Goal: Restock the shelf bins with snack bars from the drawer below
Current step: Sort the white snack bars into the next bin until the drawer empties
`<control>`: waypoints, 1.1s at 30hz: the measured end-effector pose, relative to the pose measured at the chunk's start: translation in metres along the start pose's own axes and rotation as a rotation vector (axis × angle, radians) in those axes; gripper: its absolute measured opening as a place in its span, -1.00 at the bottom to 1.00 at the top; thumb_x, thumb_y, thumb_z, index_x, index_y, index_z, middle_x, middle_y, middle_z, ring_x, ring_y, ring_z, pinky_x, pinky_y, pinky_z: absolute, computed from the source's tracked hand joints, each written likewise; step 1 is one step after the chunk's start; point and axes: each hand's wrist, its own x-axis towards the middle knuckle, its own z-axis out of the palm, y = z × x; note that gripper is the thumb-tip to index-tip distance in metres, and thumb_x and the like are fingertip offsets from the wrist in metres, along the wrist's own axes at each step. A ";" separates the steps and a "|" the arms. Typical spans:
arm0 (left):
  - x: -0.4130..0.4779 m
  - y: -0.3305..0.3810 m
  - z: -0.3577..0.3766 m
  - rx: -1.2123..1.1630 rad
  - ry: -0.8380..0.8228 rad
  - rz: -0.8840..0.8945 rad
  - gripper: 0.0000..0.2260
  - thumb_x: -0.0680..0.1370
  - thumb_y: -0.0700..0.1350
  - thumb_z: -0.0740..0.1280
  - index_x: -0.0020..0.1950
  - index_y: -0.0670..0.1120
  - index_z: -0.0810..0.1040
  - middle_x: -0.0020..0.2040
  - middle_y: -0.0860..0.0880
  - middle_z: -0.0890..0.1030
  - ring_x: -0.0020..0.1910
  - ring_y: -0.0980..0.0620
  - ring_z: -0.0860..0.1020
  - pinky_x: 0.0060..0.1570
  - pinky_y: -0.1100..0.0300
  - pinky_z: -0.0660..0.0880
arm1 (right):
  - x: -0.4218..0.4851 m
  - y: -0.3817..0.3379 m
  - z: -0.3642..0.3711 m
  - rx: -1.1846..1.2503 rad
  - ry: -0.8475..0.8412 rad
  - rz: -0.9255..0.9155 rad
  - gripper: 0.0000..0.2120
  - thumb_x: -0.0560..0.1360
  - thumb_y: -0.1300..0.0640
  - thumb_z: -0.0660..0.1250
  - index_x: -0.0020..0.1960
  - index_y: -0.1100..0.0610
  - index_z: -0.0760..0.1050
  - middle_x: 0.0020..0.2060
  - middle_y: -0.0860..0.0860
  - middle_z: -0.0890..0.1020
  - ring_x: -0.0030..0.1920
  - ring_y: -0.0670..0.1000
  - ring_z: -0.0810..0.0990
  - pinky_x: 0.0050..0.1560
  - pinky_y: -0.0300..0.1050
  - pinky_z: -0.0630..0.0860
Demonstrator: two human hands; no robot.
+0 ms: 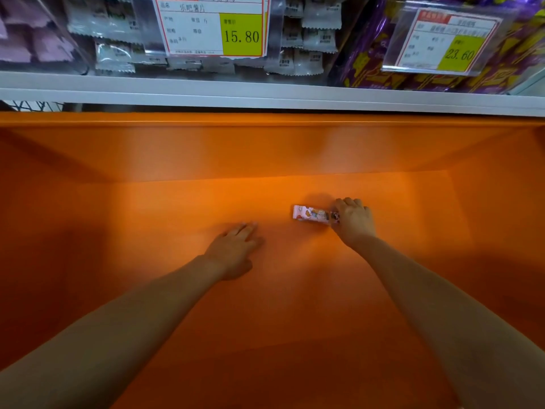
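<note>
One bar [312,214] left down there, and the right hand [354,221] was on it! The fingers were curled over the bar's right end and gripped it there. The rest of the wrapper poked out leftward from the knuckles. Its long axis ran side to side across the drawer [177,320], roughly parallel to the back wall. It sat on or just above the orange floor, right of centre; I couldn't tell whether it had lifted clear.

The left hand [233,250] lay flat with its fingers straight and held nothing. It was well apart from the bar, to the left and closer to the person. So the right hand was the nearer one by far, and the lift looked like its job: straight up and forward to the bins [118,33] above the white shelf edge [265,94].

The bar itself was small and slim, in a pale pink-and-white wrapper with cartoon print, darker toward the gripped end, and its free end was crimped square. It looked light, an easy one-handed carry.
</note>
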 end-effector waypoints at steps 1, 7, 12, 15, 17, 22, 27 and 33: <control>0.001 0.000 -0.001 -0.013 0.011 0.005 -0.43 0.63 -0.02 0.22 0.60 0.04 0.08 0.61 -0.07 -0.16 0.59 -0.07 -0.09 0.50 0.06 0.06 | 0.000 -0.001 -0.001 0.035 -0.017 -0.022 -0.72 0.51 0.07 0.37 0.19 0.10 0.50 0.14 0.09 0.56 0.20 0.15 0.46 0.06 -0.01 0.35; 0.005 0.003 -0.021 -0.730 0.262 -0.138 -0.56 0.64 -0.06 0.24 0.50 -0.15 0.30 0.45 -0.16 0.39 0.39 -0.11 0.40 0.28 0.17 0.31 | -0.005 -0.031 -0.029 0.418 -0.058 -0.221 -0.71 0.44 0.11 0.47 0.13 0.14 0.53 0.04 0.10 0.57 0.01 0.07 0.52 -0.10 -0.10 0.40; -0.011 0.015 -0.058 -1.676 0.403 -0.295 -0.61 0.62 0.02 0.27 0.35 -0.19 0.42 0.14 -0.16 0.59 -0.08 -0.05 0.62 -0.10 0.13 0.53 | -0.019 -0.077 -0.060 0.629 -0.057 -0.365 -0.73 0.42 0.16 0.50 0.07 0.15 0.51 -0.09 0.02 0.54 -0.15 0.01 0.49 -0.17 -0.08 0.44; -0.031 0.011 -0.075 -1.770 0.529 -0.297 -0.72 0.62 -0.03 0.28 0.21 -0.22 0.48 -0.10 -0.11 0.61 -0.22 0.00 0.63 -0.25 0.21 0.54 | -0.029 -0.104 -0.077 0.696 -0.028 -0.421 -0.72 0.41 0.14 0.51 0.06 0.12 0.51 -0.08 0.04 0.57 -0.12 0.06 0.54 -0.13 -0.05 0.49; -0.049 0.006 -0.085 -1.741 0.606 -0.312 -0.81 0.62 -0.07 0.27 0.10 -0.20 0.49 -0.21 -0.10 0.59 -0.36 0.06 0.61 -0.37 0.27 0.50 | -0.039 -0.119 -0.091 0.723 -0.011 -0.452 -0.67 0.41 0.13 0.52 0.12 0.12 0.51 -0.02 0.02 0.57 -0.09 0.00 0.53 -0.09 -0.14 0.48; -0.116 -0.018 -0.107 -1.354 0.716 -0.261 -0.69 0.61 0.12 0.24 -0.13 -0.10 0.52 -0.38 -0.04 0.65 -0.47 0.06 0.57 -0.37 0.22 0.44 | -0.069 -0.157 -0.140 0.768 0.004 -0.509 -0.65 0.40 0.26 0.50 0.15 0.18 0.52 -0.15 -0.19 0.51 -0.21 -0.23 0.47 -0.18 -0.31 0.41; -0.203 -0.056 -0.133 -0.389 1.232 -0.235 -0.62 0.57 0.18 0.05 -0.08 -0.08 0.48 -0.22 0.01 0.49 -0.19 -0.03 0.42 -0.22 0.07 0.33 | -0.096 -0.188 -0.210 0.852 0.020 -0.531 -0.72 0.41 0.28 0.45 0.11 0.15 0.57 -0.14 0.00 0.56 -0.22 -0.08 0.47 -0.16 -0.18 0.43; -0.276 -0.087 -0.187 0.120 1.625 -0.029 -0.78 0.52 -0.07 0.19 0.03 -0.19 0.47 0.00 -0.20 0.45 0.01 -0.14 0.34 -0.02 0.00 0.23 | -0.129 -0.226 -0.292 0.944 0.178 -0.632 -0.74 0.42 0.24 0.38 0.07 0.02 0.59 -0.05 0.15 0.53 -0.08 0.04 0.46 -0.09 -0.03 0.44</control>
